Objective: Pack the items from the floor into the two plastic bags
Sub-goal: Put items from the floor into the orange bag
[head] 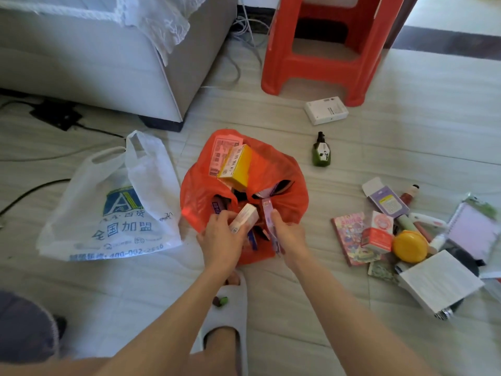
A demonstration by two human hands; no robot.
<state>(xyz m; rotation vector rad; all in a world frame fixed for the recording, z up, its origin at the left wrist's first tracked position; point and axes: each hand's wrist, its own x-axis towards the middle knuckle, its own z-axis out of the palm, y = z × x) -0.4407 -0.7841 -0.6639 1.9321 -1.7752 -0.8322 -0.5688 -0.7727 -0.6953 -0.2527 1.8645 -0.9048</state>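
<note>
Here we take the red plastic bag (273,175) as the reference point; it sits on the floor (271,294) with its mouth open, directly ahead of us. Inside it we see a yellow box (237,165) lying against a pink box (222,154) at the far side of the bag. At the near edge of the bag, our left hand (221,240) grips a small white box (244,218), fingers curled round it. Our right hand (290,234) pinches a flat pink-and-purple pack (269,221), held upright over the bag's near rim.

Left of the red bag, the white plastic bag (113,207) lies flat on the floor, just beside it. Right of the red bag, well apart, a pile of unpacked items remains: a yellow round case (409,245), a small red-and-white box (375,240), a purple box (385,199) and a pink booklet (349,234). Beyond the bag to the right stands a green bottle (321,151), with a white box (326,110) farther off beside a red stool (333,50).
</note>
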